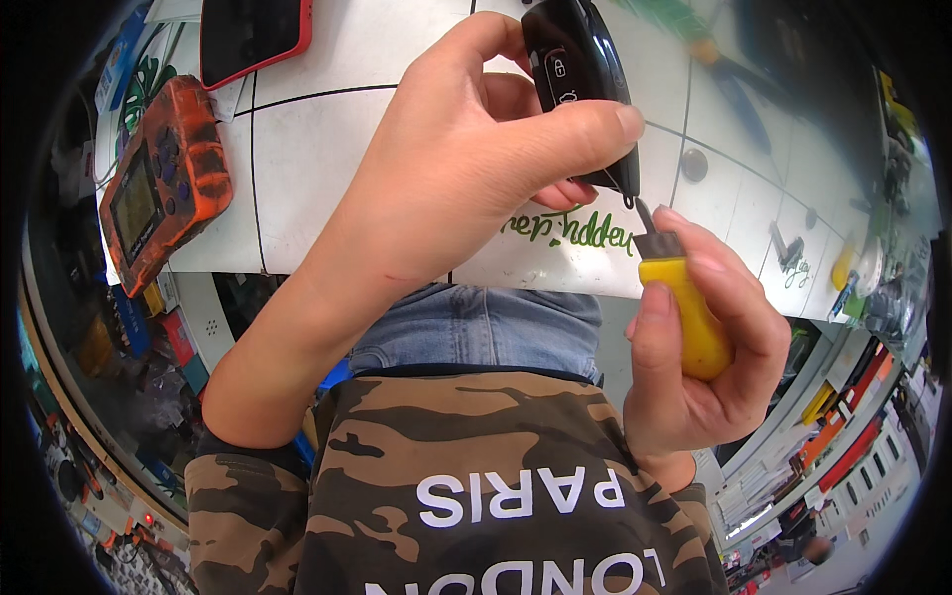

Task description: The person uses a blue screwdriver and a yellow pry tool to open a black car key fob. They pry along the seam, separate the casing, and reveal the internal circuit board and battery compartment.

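Observation:
My left hand [476, 149] holds a glossy black car key fob [584, 44] with printed button symbols, thumb across its face and fingers behind. A small loop shows at the fob's lower end. In my right hand [732, 387] is a short pry tool with a yellow handle [688, 320], pinched between thumb and fingers. Its narrow metal blade [645, 216] points up at the fob's lower end, close beside the loop; whether it touches cannot be told. Both hands are over the front part of a white tiled worktop [327, 171].
A worn orange handheld device [167, 186] with a screen lies at the left edge. Behind it is a phone in a red case [256, 37]. A round metal disc [695, 164] and a blurred hand tool [736, 82] lie to the right. Cluttered shelves [840, 416] flank the worktop.

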`<action>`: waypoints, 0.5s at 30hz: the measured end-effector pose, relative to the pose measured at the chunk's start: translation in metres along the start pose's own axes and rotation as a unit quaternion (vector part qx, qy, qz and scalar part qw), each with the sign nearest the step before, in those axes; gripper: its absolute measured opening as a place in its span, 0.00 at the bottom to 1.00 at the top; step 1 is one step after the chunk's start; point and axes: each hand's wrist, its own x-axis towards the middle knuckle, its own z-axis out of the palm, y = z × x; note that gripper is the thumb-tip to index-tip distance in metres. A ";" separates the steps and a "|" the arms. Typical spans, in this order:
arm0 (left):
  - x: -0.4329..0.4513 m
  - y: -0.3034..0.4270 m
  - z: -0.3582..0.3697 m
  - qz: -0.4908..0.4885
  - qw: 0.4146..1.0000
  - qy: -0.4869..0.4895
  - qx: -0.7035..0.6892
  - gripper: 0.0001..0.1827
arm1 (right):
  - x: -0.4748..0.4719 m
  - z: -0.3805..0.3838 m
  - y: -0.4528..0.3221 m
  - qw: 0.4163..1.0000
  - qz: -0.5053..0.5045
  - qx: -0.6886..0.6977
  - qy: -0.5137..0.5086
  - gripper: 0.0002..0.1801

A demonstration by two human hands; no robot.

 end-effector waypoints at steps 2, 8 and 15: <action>0.000 0.000 0.001 0.008 1.000 0.003 0.004 0.28 | 0.000 0.001 -0.001 1.000 -0.018 -0.016 -0.012 0.14; 0.000 0.000 0.000 0.025 1.000 0.005 0.013 0.29 | 0.002 0.000 -0.004 0.999 0.006 -0.042 -0.010 0.13; 0.003 0.000 0.003 0.041 0.999 0.001 0.016 0.29 | 0.001 -0.001 -0.003 0.999 0.016 -0.043 -0.002 0.12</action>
